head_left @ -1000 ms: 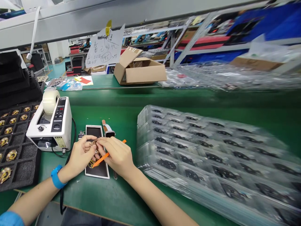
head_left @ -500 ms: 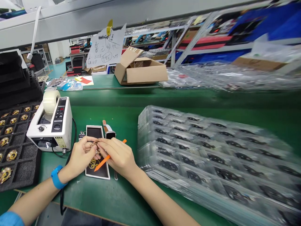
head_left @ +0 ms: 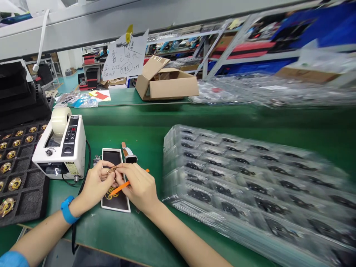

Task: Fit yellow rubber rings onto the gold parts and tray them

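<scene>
My left hand (head_left: 93, 183) pinches a small gold-coloured part (head_left: 112, 170), largely hidden by the fingers. Fingertips of my right hand (head_left: 141, 185) meet at the same part from the other side. A flat orange stick (head_left: 122, 187) is gripped in my right hand, its tip slanting down to the left. Both hands are over a shallow white box (head_left: 116, 208) with a dark inside, where thin yellow rings (head_left: 113, 195) lie. Just behind my right hand is a watch with a square dark face (head_left: 130, 159) and a strap.
At left stands a white tape dispenser (head_left: 73, 148) with its cable, beside a black foam tray (head_left: 32, 200) of round gold parts. Stacked clear plastic trays (head_left: 178, 185) holding black parts fill the right. An open cardboard box (head_left: 174, 88) sits on the back ledge.
My right hand has turned slightly and shifted a little left. The orange stick now lies flatter, its tip further left and higher. My left hand stays nearly in place.
</scene>
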Available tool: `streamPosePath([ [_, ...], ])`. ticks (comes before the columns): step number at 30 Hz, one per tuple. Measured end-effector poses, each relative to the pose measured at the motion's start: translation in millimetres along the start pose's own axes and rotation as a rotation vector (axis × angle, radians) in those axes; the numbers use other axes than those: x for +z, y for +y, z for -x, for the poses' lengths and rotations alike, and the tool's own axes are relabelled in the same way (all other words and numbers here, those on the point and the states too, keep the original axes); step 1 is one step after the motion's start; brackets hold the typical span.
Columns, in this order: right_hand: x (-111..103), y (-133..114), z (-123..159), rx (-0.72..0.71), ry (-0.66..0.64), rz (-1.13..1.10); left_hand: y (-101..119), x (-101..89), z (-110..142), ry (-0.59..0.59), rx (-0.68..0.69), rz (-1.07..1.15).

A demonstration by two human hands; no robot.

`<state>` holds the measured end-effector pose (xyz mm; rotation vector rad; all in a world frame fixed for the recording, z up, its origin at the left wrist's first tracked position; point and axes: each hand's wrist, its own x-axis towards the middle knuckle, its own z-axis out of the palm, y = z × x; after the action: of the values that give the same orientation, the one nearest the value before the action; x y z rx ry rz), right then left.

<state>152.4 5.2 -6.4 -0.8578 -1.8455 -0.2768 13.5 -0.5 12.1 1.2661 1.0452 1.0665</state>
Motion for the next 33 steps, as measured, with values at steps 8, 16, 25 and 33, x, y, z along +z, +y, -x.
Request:
streamPosePath([
  [8,-13.5,10.5,-7.1,0.594,-0.151,-0.446,4.3,-8.5,-10.5,0.077,-0.098,0.097],
  [16,-21.9,11.2,-16.3,0.550,-0.606,-0.698,14.2,-11.1,-8.5,-0.035,-0.102,0.059],
  [25,-19.2,6.3,-11.0,0.525,-0.629,-0.625,9.4,-10.6,-9.0,-0.062,-0.113,0.088],
  [33,-24.0,9.1,-18.3,0.665,-0.718,-0.803,10.1,-13.0,-9.6,-0.046,-0.104,0.070],
])
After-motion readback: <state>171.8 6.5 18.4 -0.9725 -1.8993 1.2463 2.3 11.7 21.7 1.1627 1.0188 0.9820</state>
